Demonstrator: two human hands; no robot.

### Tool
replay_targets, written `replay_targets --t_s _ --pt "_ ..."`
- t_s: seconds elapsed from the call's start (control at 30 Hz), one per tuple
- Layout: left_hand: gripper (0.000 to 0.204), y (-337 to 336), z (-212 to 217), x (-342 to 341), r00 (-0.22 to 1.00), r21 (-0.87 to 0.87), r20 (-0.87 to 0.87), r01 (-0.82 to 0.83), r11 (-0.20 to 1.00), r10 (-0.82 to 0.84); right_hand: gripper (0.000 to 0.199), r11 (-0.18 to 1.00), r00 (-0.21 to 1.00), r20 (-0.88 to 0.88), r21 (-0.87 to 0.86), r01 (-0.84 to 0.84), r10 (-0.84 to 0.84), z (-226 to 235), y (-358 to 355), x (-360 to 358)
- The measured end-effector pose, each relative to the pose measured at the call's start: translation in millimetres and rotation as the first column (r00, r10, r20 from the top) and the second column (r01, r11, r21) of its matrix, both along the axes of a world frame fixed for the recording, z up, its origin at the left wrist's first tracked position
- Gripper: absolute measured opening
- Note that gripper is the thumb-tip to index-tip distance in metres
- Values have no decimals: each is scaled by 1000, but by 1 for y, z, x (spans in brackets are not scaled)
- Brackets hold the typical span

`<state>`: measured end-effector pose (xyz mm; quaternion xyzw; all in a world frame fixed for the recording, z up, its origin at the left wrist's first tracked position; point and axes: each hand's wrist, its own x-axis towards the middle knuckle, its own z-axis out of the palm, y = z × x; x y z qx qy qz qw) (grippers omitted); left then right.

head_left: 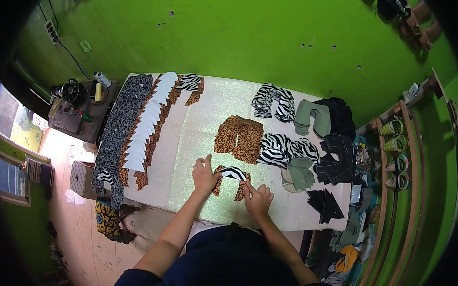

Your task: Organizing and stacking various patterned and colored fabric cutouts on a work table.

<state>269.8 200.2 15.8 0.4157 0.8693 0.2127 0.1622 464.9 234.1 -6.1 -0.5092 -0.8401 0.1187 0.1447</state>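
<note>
In front of me on the table lies a U-shaped leopard-print cutout (240,194), its two legs pointing toward me. A curved zebra-print piece (233,172) rests across its top. My left hand (204,176) is at the left side of the cutout, fingers apart and stretched away from me, thumb at the edge. At the right side, my right hand (259,199) has its thumb and forefinger closed on the zebra-print piece's right end, where it meets the leopard-print one. The fingertips partly cover the edges there.
Beyond my hands sits a leopard-print stack (239,138), with zebra-print pieces (287,150), green pieces (313,118) and black pieces (335,159) to the right. Overlapping rows of white pieces (144,125) and dark patterned pieces (126,114) line the table's left. A wooden rack (402,111) holds sandals.
</note>
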Motion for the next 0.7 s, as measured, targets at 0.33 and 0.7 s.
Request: replay_targets --t_s 0.33,0.7 --pt "39 12 -16 -9 890 -59 -211 400 915 -403 31 988 979 -169 -124 95 -116 -3 21 -23" --pt "16 13 -22 -28 874 -87 -59 476 875 -481 26 927 964 -86 -308 216 -253 -10 29 -44"
